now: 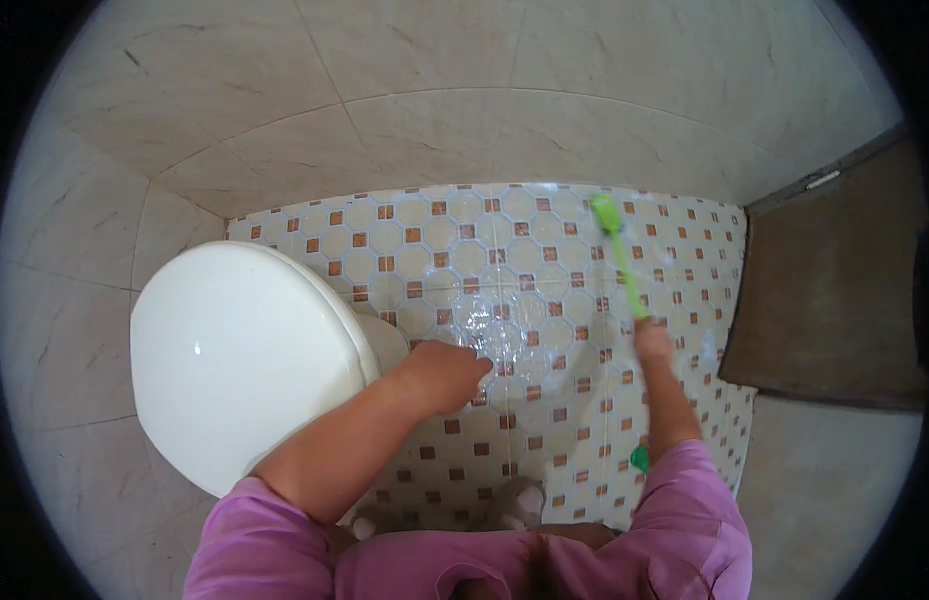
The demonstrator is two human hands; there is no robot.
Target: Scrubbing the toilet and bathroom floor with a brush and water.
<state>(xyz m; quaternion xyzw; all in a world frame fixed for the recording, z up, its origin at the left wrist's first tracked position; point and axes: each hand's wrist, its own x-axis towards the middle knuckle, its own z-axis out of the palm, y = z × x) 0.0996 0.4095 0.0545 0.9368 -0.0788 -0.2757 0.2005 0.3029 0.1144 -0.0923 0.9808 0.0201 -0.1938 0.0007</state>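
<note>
My right hand (653, 342) is closed round the end of the handle of a bright green long-handled scrub brush (625, 262). The brush reaches away from me, its head (606, 212) down at the tiled floor (415, 262) near the far wall. Held above the floor beside the toilet, my left hand (450, 378) is curled into a loose fist. Nothing sticks out of it, and its palm side is hidden. Wet, shiny patches and some whitish suds show on the floor in front of my hands.
A white toilet with its lid (240, 350) down stands at my left. Beige marbled tile walls (425, 130) close off the far side. To the right is a brown door panel (830, 290). A small green object (641, 459) lies near my right sleeve. My feet (522, 500) are below me.
</note>
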